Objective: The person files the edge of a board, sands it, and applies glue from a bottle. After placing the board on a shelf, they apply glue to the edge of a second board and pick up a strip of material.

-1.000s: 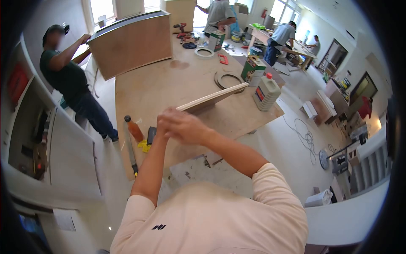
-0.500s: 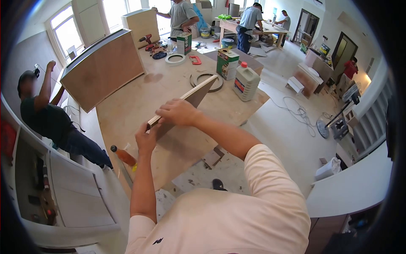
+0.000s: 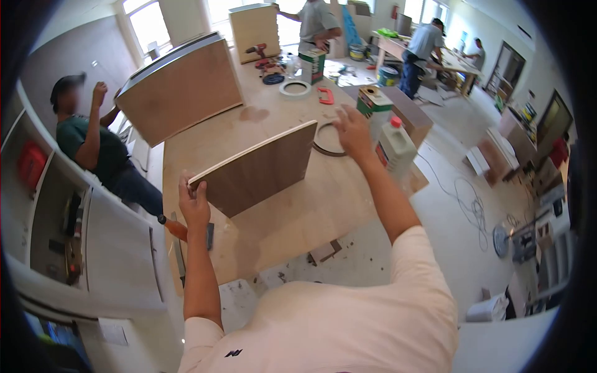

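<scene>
My left hand grips the near left corner of a brown wood-grain board, thumb on its face. The board stands on its long edge on the plywood tabletop, with its pale top edge running up to the right. My right hand is off the board, fingers apart and empty, above the right side of the table. Just beside it lies a coil of dark edge strip. A green and white can and a white jug with a red cap stand close behind that hand.
An orange bottle lies by my left forearm. Farther back are a large wooden cabinet box, a tape roll, a red clamp and a drill. A co-worker stands at the left; others work behind.
My right hand has let go of the board and moved right, towards the coil. The board has turned so its broad face shows. The whole view has shifted.
</scene>
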Demonstrator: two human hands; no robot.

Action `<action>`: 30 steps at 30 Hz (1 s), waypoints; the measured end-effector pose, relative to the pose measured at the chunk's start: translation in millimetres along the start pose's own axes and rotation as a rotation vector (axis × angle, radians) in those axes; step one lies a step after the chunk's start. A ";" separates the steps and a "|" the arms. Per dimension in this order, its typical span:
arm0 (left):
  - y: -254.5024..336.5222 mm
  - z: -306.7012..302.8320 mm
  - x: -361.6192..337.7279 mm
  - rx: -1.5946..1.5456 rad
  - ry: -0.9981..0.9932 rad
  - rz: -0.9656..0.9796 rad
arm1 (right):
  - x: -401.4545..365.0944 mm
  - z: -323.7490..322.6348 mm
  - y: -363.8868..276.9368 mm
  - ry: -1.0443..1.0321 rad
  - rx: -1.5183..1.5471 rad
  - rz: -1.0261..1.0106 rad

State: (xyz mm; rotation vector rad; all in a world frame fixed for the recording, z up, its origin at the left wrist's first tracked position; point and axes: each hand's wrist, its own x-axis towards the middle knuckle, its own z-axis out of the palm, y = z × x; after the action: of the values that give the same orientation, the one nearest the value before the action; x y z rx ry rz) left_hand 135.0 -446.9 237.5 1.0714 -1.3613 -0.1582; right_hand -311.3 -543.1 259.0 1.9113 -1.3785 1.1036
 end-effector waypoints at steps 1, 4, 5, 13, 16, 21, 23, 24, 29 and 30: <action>10.7 1.5 6.0 0.273 0.039 0.168 | 15.3 -11.8 -33.9 0.013 0.010 -0.103; 63.3 16.0 21.0 0.791 -0.089 0.451 | 34.9 -8.8 -111.8 -0.059 0.127 -0.339; 77.7 30.9 26.3 0.899 -0.166 0.512 | 35.7 6.0 -130.5 -0.158 0.177 -0.354; 50.9 53.6 50.7 0.870 -0.441 0.378 | 52.0 38.9 -113.0 -0.270 0.278 -0.322; 23.9 0.7 58.1 0.850 -0.332 0.354 | 45.7 43.1 -30.5 -0.208 0.348 -0.210; -12.8 -17.8 46.8 0.148 -0.187 -0.192 | 26.0 72.6 -10.0 -0.174 0.885 0.367; -37.0 13.5 37.1 -0.178 -0.043 -0.262 | 25.5 77.3 -38.0 -0.191 0.944 0.456; -49.8 22.0 37.2 -0.262 0.041 -0.266 | 37.3 65.0 -57.3 -0.231 0.843 0.440; -28.2 21.6 22.6 -0.097 0.139 -0.324 | 52.6 50.1 -93.3 -0.088 0.147 -0.038; -25.7 21.1 18.4 -0.133 0.133 -0.354 | 54.9 35.0 -104.7 -0.151 0.051 -0.087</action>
State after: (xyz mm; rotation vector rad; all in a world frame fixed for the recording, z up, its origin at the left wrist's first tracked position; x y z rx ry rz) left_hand 134.5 -484.0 229.4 1.1817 -1.0198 -0.4241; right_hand -194.1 -563.4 291.7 2.1082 -1.3440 0.9791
